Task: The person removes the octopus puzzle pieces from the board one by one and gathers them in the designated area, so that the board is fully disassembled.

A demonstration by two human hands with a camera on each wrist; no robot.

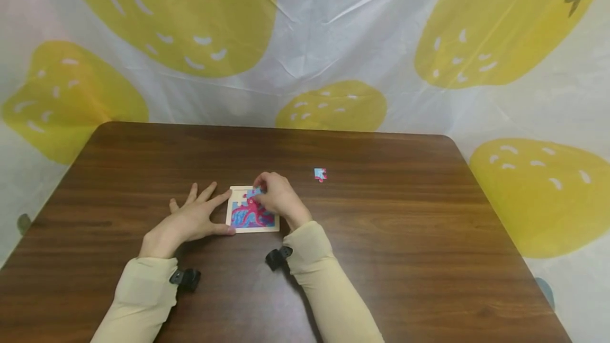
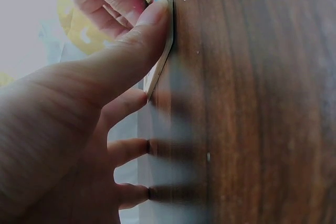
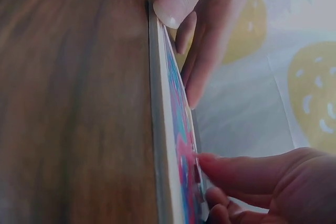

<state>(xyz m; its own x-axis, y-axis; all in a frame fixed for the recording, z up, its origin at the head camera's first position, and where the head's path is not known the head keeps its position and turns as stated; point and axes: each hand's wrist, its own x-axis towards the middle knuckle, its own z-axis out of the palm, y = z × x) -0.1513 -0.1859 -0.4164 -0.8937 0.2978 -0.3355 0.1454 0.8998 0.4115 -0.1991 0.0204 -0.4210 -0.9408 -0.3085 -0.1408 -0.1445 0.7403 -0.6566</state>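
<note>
Plainly, in the head view, my left grip (image 1: 190,221) is spread, index finger and thumb touching the left corners of the wooden tray (image 1: 254,230) on the tabletop (image 1: 405,226). My right grip (image 1: 282,198) curls over the upper right of the octopus jigsaw (image 1: 249,218) inside; a loose jigsaw piece (image 1: 319,174) lies apart. Left wrist view: my left thumb (image 2: 149,19) bears on the tray's edge; firm bracing should prevent sliding. Right wrist view: my right fingertips touch the jigsaw, but whether they pinch a piece I cannot tell; level, gentle pressure seems best.
</note>
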